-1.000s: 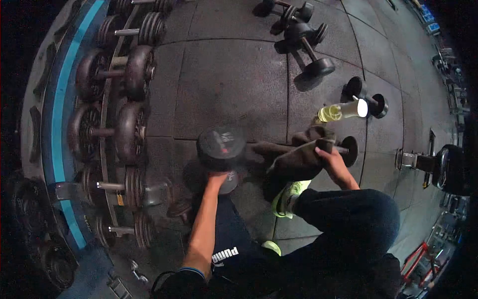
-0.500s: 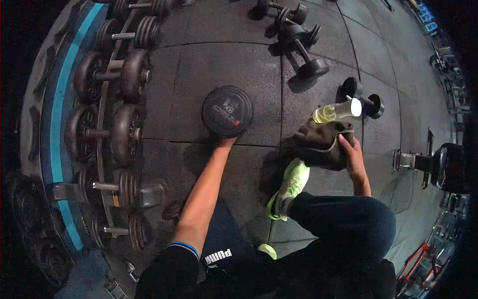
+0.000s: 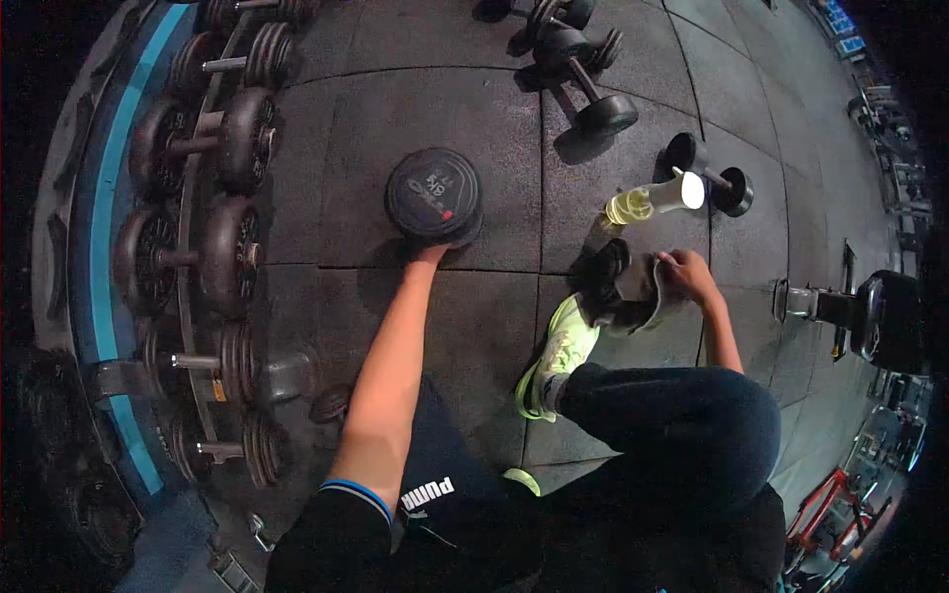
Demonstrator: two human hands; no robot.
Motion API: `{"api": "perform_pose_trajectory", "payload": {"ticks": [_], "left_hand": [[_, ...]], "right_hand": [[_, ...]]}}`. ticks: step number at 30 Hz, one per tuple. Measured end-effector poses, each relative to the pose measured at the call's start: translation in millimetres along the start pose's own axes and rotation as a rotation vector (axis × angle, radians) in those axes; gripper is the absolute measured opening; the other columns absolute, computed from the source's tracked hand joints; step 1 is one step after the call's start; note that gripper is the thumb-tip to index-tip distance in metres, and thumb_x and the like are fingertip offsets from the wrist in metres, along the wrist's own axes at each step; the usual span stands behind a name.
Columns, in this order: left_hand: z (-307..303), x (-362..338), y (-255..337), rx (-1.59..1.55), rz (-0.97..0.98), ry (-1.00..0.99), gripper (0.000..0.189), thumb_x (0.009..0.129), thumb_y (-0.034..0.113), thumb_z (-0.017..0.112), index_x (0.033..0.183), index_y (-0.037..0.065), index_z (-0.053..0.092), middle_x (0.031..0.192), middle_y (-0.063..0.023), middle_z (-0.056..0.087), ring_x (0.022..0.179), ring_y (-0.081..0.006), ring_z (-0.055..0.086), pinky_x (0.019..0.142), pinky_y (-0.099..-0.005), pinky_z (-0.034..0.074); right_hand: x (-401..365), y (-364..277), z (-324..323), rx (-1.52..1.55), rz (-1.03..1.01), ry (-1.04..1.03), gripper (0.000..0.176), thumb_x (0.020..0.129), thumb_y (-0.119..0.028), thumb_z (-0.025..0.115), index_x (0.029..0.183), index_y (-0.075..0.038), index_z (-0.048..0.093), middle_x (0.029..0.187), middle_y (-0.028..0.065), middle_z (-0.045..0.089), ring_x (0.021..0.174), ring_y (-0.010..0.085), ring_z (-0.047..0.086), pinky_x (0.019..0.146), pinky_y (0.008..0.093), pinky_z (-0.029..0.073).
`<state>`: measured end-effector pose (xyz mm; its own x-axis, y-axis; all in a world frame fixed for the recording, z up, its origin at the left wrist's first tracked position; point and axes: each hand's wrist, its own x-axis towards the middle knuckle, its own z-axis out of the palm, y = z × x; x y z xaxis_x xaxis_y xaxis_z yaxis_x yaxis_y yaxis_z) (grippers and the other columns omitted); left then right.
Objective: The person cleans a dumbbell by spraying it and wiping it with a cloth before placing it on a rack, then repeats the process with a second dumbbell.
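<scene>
My left hand (image 3: 431, 253) is closed on a black dumbbell (image 3: 431, 194) whose round end, marked 8KG, faces up. That weight hides most of the fingers. To the right, my right hand (image 3: 682, 271) pinches a dark grey-brown cloth (image 3: 638, 287). Under and beside the cloth shows the black round end of what looks like another dumbbell (image 3: 605, 265), partly hidden. Just beyond it is a clear bottle (image 3: 633, 206) with yellowish liquid and a white top.
A rack of dumbbells (image 3: 237, 138) runs along the left. Several black dumbbells (image 3: 605, 116) lie on the rubber floor ahead, one (image 3: 732, 190) right of the bottle. My yellow-green shoe (image 3: 565, 341) stands near the cloth. A bench part (image 3: 880, 316) is at far right.
My right hand has drawn the cloth back, uncovering the black round end on its left side. My left hand still holds its dumbbell, end up. The whole view has shifted slightly.
</scene>
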<state>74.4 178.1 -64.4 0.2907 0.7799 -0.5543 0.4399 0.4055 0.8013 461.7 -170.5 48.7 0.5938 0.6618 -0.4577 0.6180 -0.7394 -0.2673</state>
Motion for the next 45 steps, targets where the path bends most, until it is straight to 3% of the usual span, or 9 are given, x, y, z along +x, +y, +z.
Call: {"api": "perform_pose_trajectory", "payload": {"ticks": [3, 7, 10, 14, 17, 21, 25, 34, 45], "left_hand": [[1.7, 1.6, -3.6, 0.007, 0.001, -0.01, 0.081, 0.085, 0.036, 0.079, 0.148, 0.005, 0.038, 0.148, -0.0216, 0.042, 0.133, -0.0396, 0.038, 0.109, -0.0501, 0.036], [5.2, 8.3, -4.4, 0.01, 0.007, -0.021, 0.087, 0.085, 0.037, 0.079, 0.151, 0.005, 0.035, 0.152, -0.0225, 0.038, 0.138, -0.0407, 0.035, 0.113, -0.0508, 0.034], [-6.4, 8.4, -8.1, 0.043, 0.037, -0.048, 0.091, 0.084, 0.038, 0.08, 0.154, 0.005, 0.032, 0.155, -0.0232, 0.036, 0.142, -0.0414, 0.033, 0.115, -0.0513, 0.032], [-46.7, -36.1, -29.0, 0.243, 0.224, -0.057, 0.096, 0.084, 0.039, 0.081, 0.157, 0.005, 0.029, 0.159, -0.0241, 0.033, 0.147, -0.0425, 0.029, 0.119, -0.052, 0.03], [-74.9, -92.7, -33.6, 0.616, 0.303, 0.03, 0.1, 0.083, 0.039, 0.082, 0.159, 0.004, 0.026, 0.163, -0.0248, 0.03, 0.151, -0.0432, 0.027, 0.121, -0.0525, 0.028], [-95.2, -150.0, -45.1, 1.125, -0.129, -0.176, 0.138, 0.069, 0.041, 0.094, 0.164, 0.01, -0.001, 0.17, -0.0227, -0.001, 0.157, -0.0414, 0.002, 0.122, -0.0649, 0.016], [-84.2, -157.2, -76.0, 1.394, -0.24, -0.314, 0.165, 0.054, 0.051, 0.099, 0.161, 0.01, -0.021, 0.166, -0.0266, -0.023, 0.156, -0.0431, -0.011, 0.123, -0.0656, 0.008], [-90.4, -137.8, -94.1, 1.339, -0.278, -0.424, 0.171, 0.055, 0.055, 0.097, 0.154, 0.009, -0.034, 0.159, -0.0284, -0.037, 0.15, -0.0476, -0.029, 0.12, -0.0678, -0.004], [-94.4, -138.1, -95.0, 1.316, -0.25, -0.453, 0.169, 0.057, 0.056, 0.096, 0.155, 0.009, -0.033, 0.157, -0.0293, -0.041, 0.147, -0.0482, -0.033, 0.118, -0.0702, -0.006]], "right_hand": [[2.5, -24.2, 7.6, 0.177, 0.04, 0.13, 0.067, 0.089, -0.048, 0.077, 0.133, -0.002, 0.058, 0.117, 0.0242, 0.071, 0.105, 0.0386, 0.07, 0.087, 0.0451, 0.055], [38.0, -13.8, 35.3, 0.312, -0.194, 0.572, 0.1, 0.077, -0.044, 0.089, 0.152, -0.003, 0.036, 0.146, 0.0225, 0.053, 0.128, 0.0356, 0.059, 0.105, 0.0434, 0.047], [54.1, -31.9, 19.5, 0.5, -0.298, 0.602, 0.101, 0.076, -0.042, 0.09, 0.151, -0.002, 0.037, 0.142, 0.0212, 0.056, 0.131, 0.0363, 0.055, 0.11, 0.0432, 0.043], [56.5, -74.7, 2.0, 0.592, -0.273, 0.638, 0.086, 0.082, -0.035, 0.088, 0.147, -0.003, 0.043, 0.112, 0.0123, 0.07, 0.105, 0.0242, 0.067, 0.092, 0.0369, 0.053], [66.8, -85.7, 2.9, 0.873, -0.264, 0.573, 0.066, 0.09, -0.019, 0.082, 0.144, -0.003, 0.048, 0.111, 0.0065, 0.066, 0.099, 0.0143, 0.062, 0.088, 0.0299, 0.051], [51.8, -125.5, -23.4, 0.826, -0.415, 0.665, 0.042, 0.091, -0.025, 0.081, 0.12, 0.0, 0.064, 0.098, 0.0049, 0.071, 0.09, 0.0138, 0.067, 0.081, 0.0306, 0.053], [20.2, -179.7, -64.8, 0.807, -0.499, 0.395, 0.052, 0.088, -0.012, 0.078, 0.135, -0.003, 0.056, 0.094, 0.0004, 0.064, 0.087, 0.0116, 0.061, 0.078, 0.0273, 0.05], [-59.6, -269.8, -21.3, 1.09, -0.455, -0.245, 0.042, 0.086, -0.006, 0.074, 0.126, -0.006, 0.06, 0.097, 0.0038, 0.064, 0.088, 0.0137, 0.063, 0.078, 0.032, 0.052], [-66.9, -310.0, -24.6, 0.608, -0.55, -0.088, 0.035, 0.082, -0.027, 0.081, 0.098, 0.001, 0.066, 0.078, 0.0129, 0.067, 0.068, 0.0216, 0.061, 0.067, 0.0374, 0.05]]}}
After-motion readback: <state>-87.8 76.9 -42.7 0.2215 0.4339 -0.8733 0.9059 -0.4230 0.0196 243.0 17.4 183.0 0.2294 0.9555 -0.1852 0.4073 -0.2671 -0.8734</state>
